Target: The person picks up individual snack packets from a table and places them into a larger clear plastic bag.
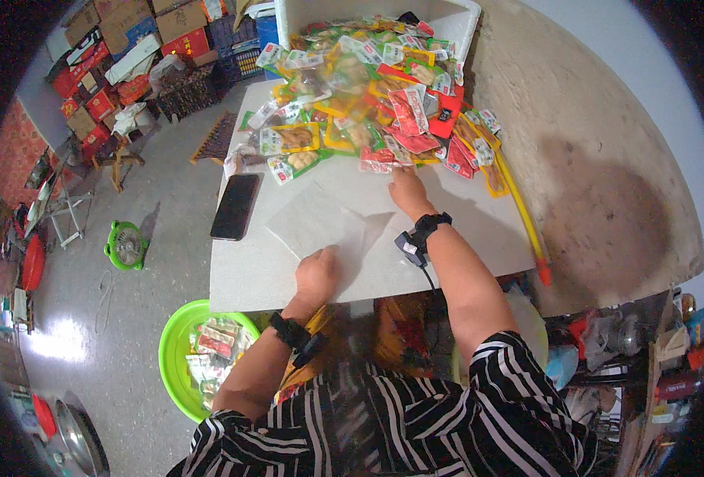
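Note:
A heap of small sealed snack packets (pixel 352 77) spills from a white foam box (pixel 471 24) onto the white tabletop (pixel 477 238). My right hand (pixel 410 191) is at the near edge of the heap, its fingers on a red and clear packet (pixel 378 162). Nearer to me, my left hand (pixel 318 275) holds the near corner of a clear plastic bag (pixel 316 220) that lies flat on the table. A black smartphone (pixel 235 207) lies to the left of the bag. Both wrists wear black straps.
A green basin (pixel 170 358) with packets stands on the floor at left, below the table. A yellow stick (pixel 522 214) with a red tip lies along the table's right edge. Further left are a small green fan (pixel 126 244), a stool (pixel 216 138) and stacked cartons (pixel 122 30).

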A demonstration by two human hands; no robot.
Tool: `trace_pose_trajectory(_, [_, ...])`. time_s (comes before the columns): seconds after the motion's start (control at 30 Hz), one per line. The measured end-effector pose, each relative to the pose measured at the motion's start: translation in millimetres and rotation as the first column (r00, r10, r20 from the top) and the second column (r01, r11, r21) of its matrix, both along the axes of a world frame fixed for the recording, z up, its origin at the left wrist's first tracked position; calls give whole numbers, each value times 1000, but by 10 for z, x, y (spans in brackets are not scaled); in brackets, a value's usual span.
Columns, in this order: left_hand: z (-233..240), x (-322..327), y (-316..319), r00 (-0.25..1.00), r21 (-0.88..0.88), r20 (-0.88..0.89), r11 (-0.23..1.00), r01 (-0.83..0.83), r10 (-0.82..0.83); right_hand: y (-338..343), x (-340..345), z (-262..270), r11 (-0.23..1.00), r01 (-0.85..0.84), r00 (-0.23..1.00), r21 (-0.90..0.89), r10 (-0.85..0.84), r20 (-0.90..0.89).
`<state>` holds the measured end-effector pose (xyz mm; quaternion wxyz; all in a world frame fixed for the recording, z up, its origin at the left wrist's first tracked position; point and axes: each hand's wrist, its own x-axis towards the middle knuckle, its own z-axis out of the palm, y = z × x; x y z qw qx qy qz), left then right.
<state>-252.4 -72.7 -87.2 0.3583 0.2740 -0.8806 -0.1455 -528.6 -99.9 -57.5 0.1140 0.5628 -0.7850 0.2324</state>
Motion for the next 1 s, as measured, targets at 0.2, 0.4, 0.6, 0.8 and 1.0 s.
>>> trace_pose_trajectory(0.2, [-51, 23, -22, 1000, 80, 23, 997, -9, 7, -213, 106, 160, 964, 76, 976, 256, -19, -219])
trace_pose_trajectory(0.4, [45, -29, 11, 1000, 1, 20, 1000, -4, 4, -283, 25, 131, 951, 115, 946, 286, -17, -324])
trace_pose_trajectory(0.6, [70, 3, 26, 1000, -7, 20, 1000, -20, 20, -282, 129, 149, 966, 70, 936, 249, 23, -351])
trace_pose_trajectory(0.8, [56, -34, 14, 1000, -5, 10, 1000, -2, 2, -354, 169, 152, 978, -185, 952, 97, 203, -229])
trace_pose_trajectory(1.0, [71, 5, 34, 1000, 13, 17, 1000, -16, 15, -447, 396, 478, 943, -96, 992, 318, 116, -45])
